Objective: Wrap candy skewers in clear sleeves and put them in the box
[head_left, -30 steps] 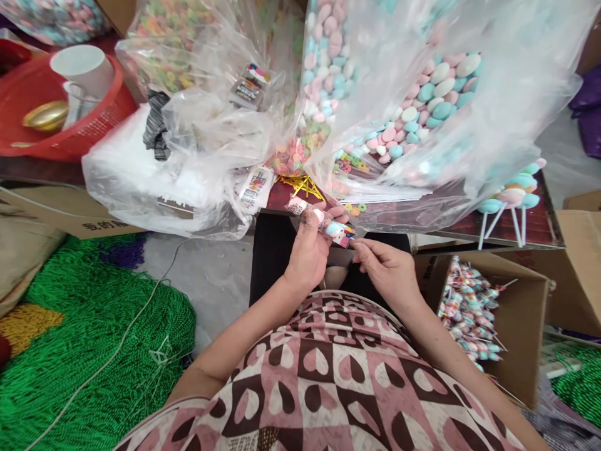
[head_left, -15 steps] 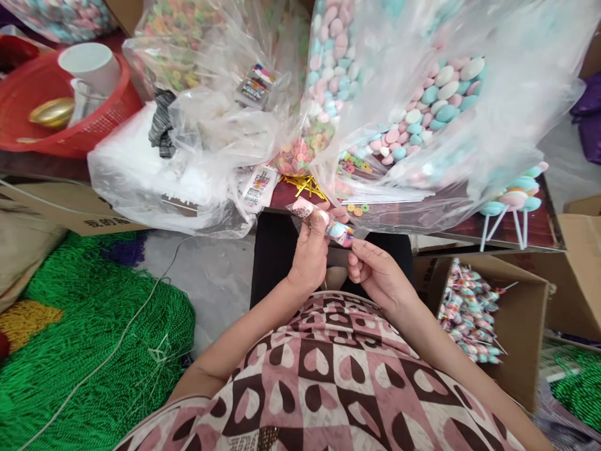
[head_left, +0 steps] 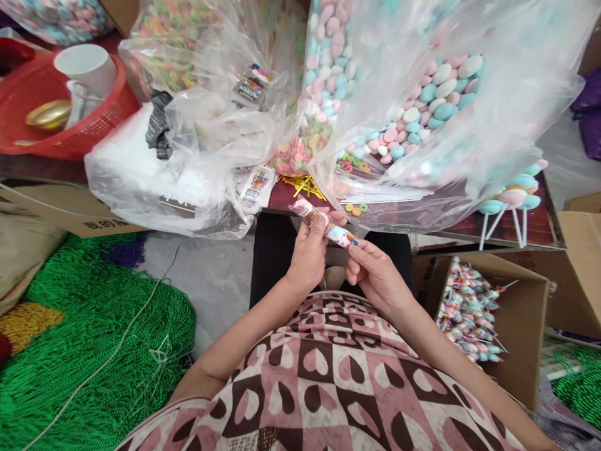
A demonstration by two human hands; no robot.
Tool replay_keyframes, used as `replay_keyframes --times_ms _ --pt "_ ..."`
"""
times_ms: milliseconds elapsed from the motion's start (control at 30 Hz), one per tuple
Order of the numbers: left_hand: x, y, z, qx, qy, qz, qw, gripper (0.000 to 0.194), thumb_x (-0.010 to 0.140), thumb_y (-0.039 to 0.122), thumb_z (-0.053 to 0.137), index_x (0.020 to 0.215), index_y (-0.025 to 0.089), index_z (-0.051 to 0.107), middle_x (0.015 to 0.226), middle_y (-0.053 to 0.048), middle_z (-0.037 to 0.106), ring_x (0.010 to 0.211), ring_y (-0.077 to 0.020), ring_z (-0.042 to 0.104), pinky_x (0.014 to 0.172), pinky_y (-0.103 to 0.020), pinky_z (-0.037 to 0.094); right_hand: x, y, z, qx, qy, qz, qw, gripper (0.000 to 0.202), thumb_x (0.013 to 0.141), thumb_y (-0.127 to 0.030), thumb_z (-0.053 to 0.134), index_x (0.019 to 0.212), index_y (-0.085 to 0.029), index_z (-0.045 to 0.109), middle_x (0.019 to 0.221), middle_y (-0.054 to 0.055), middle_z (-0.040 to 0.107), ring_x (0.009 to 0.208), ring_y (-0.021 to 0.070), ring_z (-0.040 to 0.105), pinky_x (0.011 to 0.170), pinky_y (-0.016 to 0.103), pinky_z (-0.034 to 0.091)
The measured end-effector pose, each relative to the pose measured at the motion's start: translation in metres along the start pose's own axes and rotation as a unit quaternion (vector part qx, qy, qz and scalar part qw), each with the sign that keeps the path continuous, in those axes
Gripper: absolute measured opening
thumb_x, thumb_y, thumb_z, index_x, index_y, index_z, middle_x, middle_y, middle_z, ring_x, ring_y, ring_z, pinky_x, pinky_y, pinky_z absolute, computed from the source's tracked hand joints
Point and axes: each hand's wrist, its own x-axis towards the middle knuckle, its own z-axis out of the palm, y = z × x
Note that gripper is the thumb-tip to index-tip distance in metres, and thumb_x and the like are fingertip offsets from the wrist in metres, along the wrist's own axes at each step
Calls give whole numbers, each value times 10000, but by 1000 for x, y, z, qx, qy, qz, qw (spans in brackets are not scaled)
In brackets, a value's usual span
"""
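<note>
In front of my lap I hold a wrapped candy skewer in a printed clear wrapper, with pink, white and blue pieces showing. My left hand is closed around its middle, the fingers partly behind it. The thumb and forefinger of my right hand pinch its lower right end. Just beyond my hands, gold twist ties lie at the table edge, beside a few loose ring candies and a stack of white sticks under clear plastic.
Bags of pastel candies and ring gummies cover the table. A red basket holds a white cup. Bare candy lollipops lie at the right corner. Below is a carton of wrapped ones. Green strands heap at left.
The wrapper's right end looks straighter and flatter, with its print showing more plainly. Both hands keep nearly the same place and grip.
</note>
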Motion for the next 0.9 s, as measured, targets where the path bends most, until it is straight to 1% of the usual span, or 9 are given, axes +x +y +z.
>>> replay_keyframes --times_ms 200,367,500,633,700,733,833,867,900 --pt "0 5 1 -27 2 -20 999 222 853 381 636 976 205 580 965 -49 726 1054 -212 665 943 -357 481 -9 -3 0 -145 11 -91 985 233 759 -362 727 922 -197 717 508 -57 577 441 94 491 457 240 409" --pt "2 6 0 -40 27 -32 998 190 885 353 601 1007 211 566 984 -44 730 1051 -201 673 959 -359 476 -11 -9 0 -180 6 -56 982 493 801 -383 682 1260 -221 609 594 -48 640 441 88 518 436 217 409" --pt "0 4 0 -48 11 -25 998 217 875 353 618 1023 202 566 982 -50 731 1030 -201 682 954 -357 481 -9 -10 3 -125 -14 -32 992 404 805 -372 674 1170 -203 645 559 -53 608 413 76 491 414 199 387" --pt "0 4 -1 -30 12 -21 999 219 895 371 586 1043 211 561 951 -40 736 996 -196 693 941 -355 492 -10 -6 1 -142 28 -65 987 374 819 -387 640 1142 -201 667 542 -54 575 414 87 489 423 216 407" --pt "1 3 -2 -27 23 -26 999 220 901 382 574 1043 214 558 946 -44 738 1003 -200 692 937 -355 494 -11 -6 -3 -247 64 -123 959 344 847 -382 600 1127 -203 687 574 -33 599 453 105 527 462 241 449" --pt "2 3 -3 -30 26 -29 999 221 902 383 572 1041 212 558 941 -47 738 1004 -202 692 933 -355 496 -11 -8 -5 -314 92 -172 929 320 862 -370 578 1110 -208 700 605 -18 620 489 117 554 502 258 478" --pt "3 2 -3 -41 37 -39 998 215 900 374 577 1027 201 561 892 -46 736 996 -207 696 920 -355 503 -10 -16 -12 -485 162 -330 794 262 878 -308 556 1057 -224 727 739 33 681 661 167 631 686 325 534" --pt "4 2 -3 -43 42 -45 997 218 898 376 578 1023 197 563 880 -46 735 995 -209 696 919 -356 504 -9 -18 -14 -516 162 -362 759 249 870 -291 568 1050 -227 727 808 52 699 739 188 649 748 348 535" --pt "3 3 -2 -46 44 -51 997 224 896 380 581 1018 193 566 878 -49 734 998 -212 696 919 -358 504 -8 -20 -16 -533 149 -379 742 241 859 -279 584 1049 -230 723 881 68 710 811 205 658 793 365 532"
